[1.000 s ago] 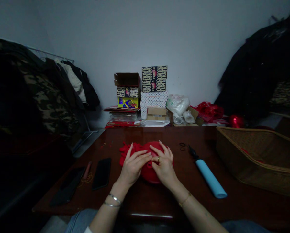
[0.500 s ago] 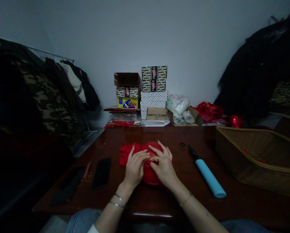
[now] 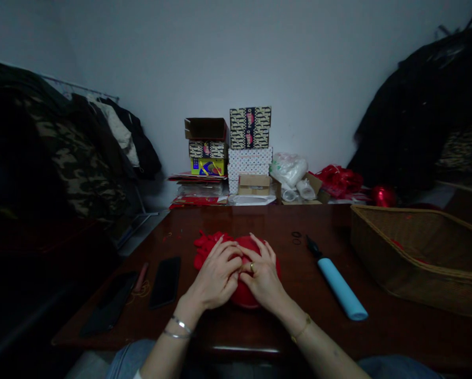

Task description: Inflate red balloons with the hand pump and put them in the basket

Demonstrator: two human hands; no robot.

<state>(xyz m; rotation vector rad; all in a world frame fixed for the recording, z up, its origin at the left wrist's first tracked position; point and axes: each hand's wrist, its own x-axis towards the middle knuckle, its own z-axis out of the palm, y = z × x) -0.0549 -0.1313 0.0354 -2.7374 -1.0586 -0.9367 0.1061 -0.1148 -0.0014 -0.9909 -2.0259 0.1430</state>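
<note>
A round, inflated red balloon (image 3: 247,300) rests on the table in front of me, under both hands. My left hand (image 3: 219,273) is closed at the balloon's left side, its thumb and fingertips pinched together near the top middle. From the other side my right hand (image 3: 263,273), with a ring, meets it there, thumb and index finger closed and the other fingers lying over the balloon. The pinched fingers hide the balloon's neck. Touching the left side is a heap of limp red balloons (image 3: 205,246), partly behind my left hand.
A blue hand pump (image 3: 342,288) with a black nozzle lies to the right, beside a wicker basket (image 3: 413,287). Two dark rings (image 3: 296,238) lie farther back. On the left are a phone (image 3: 165,282), a dark flat object (image 3: 109,305) and a reddish stick (image 3: 141,276). Stacked boxes (image 3: 249,163) stand behind.
My left hand has turned and moved a little left and toward me, its fingers curling more over the neck. My right hand has shifted slightly left; the small opening seen earlier is now covered.
</note>
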